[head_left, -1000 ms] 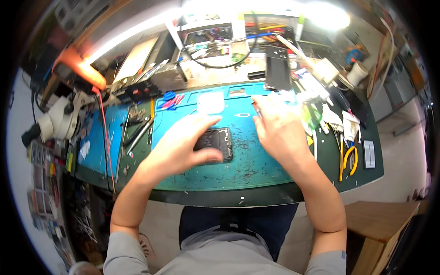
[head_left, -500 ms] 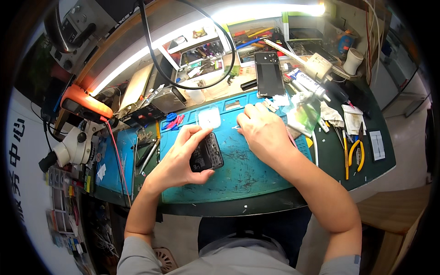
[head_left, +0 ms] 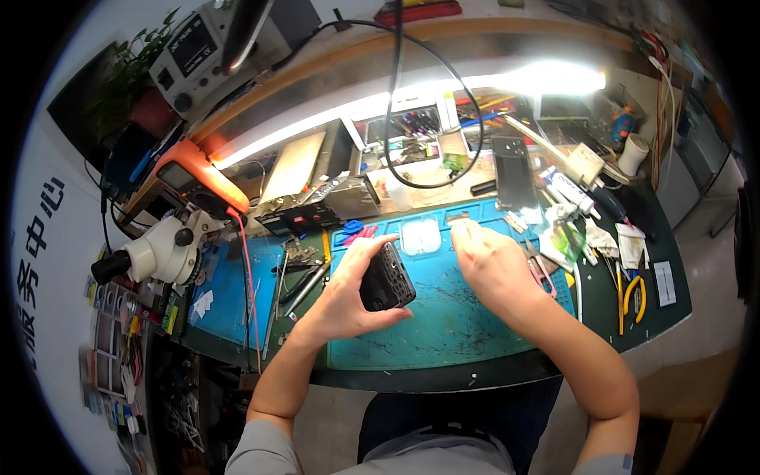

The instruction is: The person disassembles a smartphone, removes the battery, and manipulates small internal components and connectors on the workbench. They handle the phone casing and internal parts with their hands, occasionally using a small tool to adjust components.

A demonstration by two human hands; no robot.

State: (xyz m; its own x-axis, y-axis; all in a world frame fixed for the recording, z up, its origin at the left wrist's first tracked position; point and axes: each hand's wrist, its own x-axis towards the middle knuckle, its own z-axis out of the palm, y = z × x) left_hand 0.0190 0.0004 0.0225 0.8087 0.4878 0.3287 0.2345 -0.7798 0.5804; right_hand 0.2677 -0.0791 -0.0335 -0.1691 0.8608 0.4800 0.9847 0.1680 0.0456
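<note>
My left hand (head_left: 349,309) grips an opened black phone body (head_left: 388,279), raised at a tilt over the blue repair mat (head_left: 404,344), its thumb and fingers around the edges. My right hand (head_left: 492,265) is closed, fingertips pinched just right of a clear square lidded case (head_left: 419,235); what they hold, if anything, I cannot make out. Pink-handled scissors (head_left: 541,275) lie beside that hand. Blue and pink small tools (head_left: 358,232) lie behind the phone.
A microscope (head_left: 150,252) and orange multimeter (head_left: 202,180) stand at the left. A dark phone (head_left: 514,174) lies at the back under a hanging cable loop. Yellow pliers (head_left: 633,299), swabs and tissues (head_left: 632,245) crowd the right side. A bright lamp tube (head_left: 564,79) runs along the shelf.
My left hand has taken hold of the phone body and lifted it from flat to tilted. My right hand's fingers have drawn together near the clear case. The view has shifted.
</note>
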